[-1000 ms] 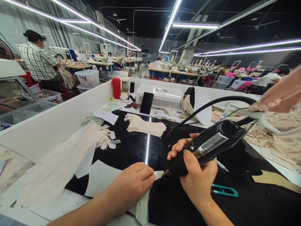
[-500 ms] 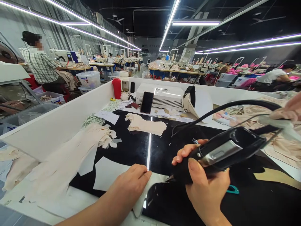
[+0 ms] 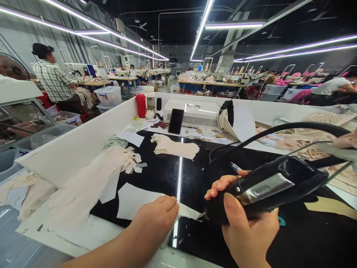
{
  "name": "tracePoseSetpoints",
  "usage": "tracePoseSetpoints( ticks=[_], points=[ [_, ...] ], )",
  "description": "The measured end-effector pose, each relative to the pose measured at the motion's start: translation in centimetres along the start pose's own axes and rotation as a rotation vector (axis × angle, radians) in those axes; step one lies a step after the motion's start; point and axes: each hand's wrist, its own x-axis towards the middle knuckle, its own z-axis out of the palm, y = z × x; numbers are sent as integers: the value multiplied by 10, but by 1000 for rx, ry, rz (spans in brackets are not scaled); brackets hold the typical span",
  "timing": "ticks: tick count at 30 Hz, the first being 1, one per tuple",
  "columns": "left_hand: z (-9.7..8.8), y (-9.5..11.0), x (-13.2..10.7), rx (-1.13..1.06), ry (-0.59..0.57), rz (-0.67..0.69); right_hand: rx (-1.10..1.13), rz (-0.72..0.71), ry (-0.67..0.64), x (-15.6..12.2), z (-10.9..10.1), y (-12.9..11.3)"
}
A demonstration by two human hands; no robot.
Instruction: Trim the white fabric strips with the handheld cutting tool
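Since the frame a second ago, the right hand (image 3: 245, 223) has moved to the right with its black handheld tool with a silver metal plate (image 3: 264, 190), so that most of the teal plastic snips (image 3: 282, 221) is now covered; the pale thin strip of material (image 3: 189, 211) reaches farther out from the left hand (image 3: 156, 217).

In the head view, the left hand is nearly closed, its fingertips pressing or pinching the strip over the glossy black tabletop (image 3: 212, 245), just beside the white curved flat panel (image 3: 134, 201). That grip probably keeps the strip taut, since its far end meets the tool's narrow tip. Whether strip and panel are one piece I cannot tell, as the hand covers where they would join. The right hand wraps the tool's body, thumb on the near side and fingers round the far side, likely to steady the tip at a low angle. A thick black cable (image 3: 279, 132) arches above the tool toward a pale pink cloth tie (image 3: 346, 140), perhaps hung to take weight off the wrist. The stack of cream fabric pieces (image 3: 177, 146) lies beyond both hands, apparently kept out of the tool's way.
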Motion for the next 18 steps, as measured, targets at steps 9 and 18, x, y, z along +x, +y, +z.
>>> tracePoseSetpoints(
  ticks=[9, 18],
  points=[
    [16, 26, 1, 220, 127, 2, 49, 41, -10, -5, 1, -2],
    [27, 27, -3, 259, 219, 33, 63, 77, 37, -1, 6, -8]
  ],
)
